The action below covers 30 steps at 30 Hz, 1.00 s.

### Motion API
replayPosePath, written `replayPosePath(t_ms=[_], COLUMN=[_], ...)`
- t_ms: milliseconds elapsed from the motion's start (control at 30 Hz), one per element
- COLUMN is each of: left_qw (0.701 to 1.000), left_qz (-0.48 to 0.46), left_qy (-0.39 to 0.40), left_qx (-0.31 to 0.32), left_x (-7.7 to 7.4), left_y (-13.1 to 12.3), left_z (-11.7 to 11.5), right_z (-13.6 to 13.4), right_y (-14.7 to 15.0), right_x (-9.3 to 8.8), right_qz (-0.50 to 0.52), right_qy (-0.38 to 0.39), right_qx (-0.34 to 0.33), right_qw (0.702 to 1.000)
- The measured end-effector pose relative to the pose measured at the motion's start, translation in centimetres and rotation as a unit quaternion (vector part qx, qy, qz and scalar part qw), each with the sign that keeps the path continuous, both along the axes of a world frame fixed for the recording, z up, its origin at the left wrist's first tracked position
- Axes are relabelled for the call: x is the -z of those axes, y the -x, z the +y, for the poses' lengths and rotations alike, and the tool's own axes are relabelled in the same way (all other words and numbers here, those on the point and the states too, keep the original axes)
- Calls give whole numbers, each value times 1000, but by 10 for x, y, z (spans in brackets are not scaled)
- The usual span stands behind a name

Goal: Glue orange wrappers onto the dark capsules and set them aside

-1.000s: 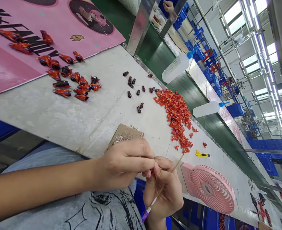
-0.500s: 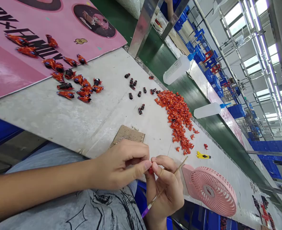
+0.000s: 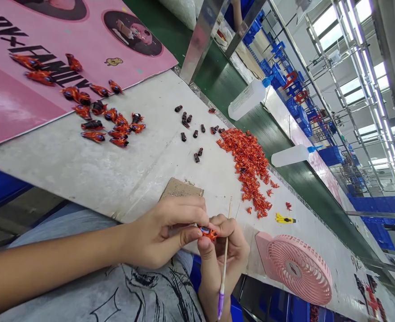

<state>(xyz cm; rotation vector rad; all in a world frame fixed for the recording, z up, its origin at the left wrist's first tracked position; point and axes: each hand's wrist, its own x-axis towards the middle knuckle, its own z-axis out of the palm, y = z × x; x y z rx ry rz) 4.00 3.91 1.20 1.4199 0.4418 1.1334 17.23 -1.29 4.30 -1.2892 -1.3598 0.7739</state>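
Observation:
My left hand (image 3: 172, 228) is closed, its thumb and fingertips pinching one end of a small orange toy part (image 3: 208, 233) with blue and dark details. The fingers of my right hand (image 3: 229, 250) grip the other end, so the part sits between both hands. A thin stick brush (image 3: 225, 261) with a purple end is also tucked in my right hand, standing nearly upright in view. Just beyond my left hand lies a brown cardboard piece (image 3: 180, 188) with a speckled surface.
A heap of orange parts (image 3: 251, 165) lies on the grey table (image 3: 157, 174), with several dark parts (image 3: 195, 133) nearby. Assembled orange pieces (image 3: 117, 127) spread onto a pink mat (image 3: 83, 40). A pink fan (image 3: 298, 268), a yellow cutter (image 3: 284, 218) and white bottles (image 3: 247, 98) stand around.
The orange part has turned into clearer view between my fingertips. The brush in my right hand has swung from slanting to nearly upright, and my right hand has shifted slightly left.

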Motion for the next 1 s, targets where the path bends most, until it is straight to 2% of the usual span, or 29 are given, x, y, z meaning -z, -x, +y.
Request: replayPosePath(t_ms=[133,200,267,367,433,500,600,667,767,833,900,1000], left_qw=[1000,1000,995,969,955,951,955,963,957,924,875,811], left_qz=[1,0,-15,-65,-97,-115,-84,-6,192,324,421,506], left_qy=[-2,21,96,233,277,285,282,266,188,101,7,-84], left_qx=[-5,2,18,43,42,23,-24,-47,-107,-176,-239,-280], left_x=[7,9,9,4,0,-2,0,3,8,10,10,5], left_y=[2,6,11,21,29,38,55,69,94,112,129,146], left_z=[6,11,17,26,31,35,43,51,68,80,90,99], right_z=[6,10,14,18,20,22,26,27,26,25,25,26], right_y=[-3,-5,-8,-16,-25,-36,-54,-63,-66,-63,-58,-50], right_x=[4,5,5,7,10,15,24,30,37,41,43,45], right_qz=[-19,-38,-61,-74,-74,-84,-118,-122,-92,-76,-61,-1], right_qy=[-15,-17,-9,5,29,54,66,84,107,116,121,114], right_qx=[-4,-19,-46,-68,-35,8,19,40,80,90,88,94], right_qw=[1000,999,997,995,996,995,991,988,987,986,987,989])
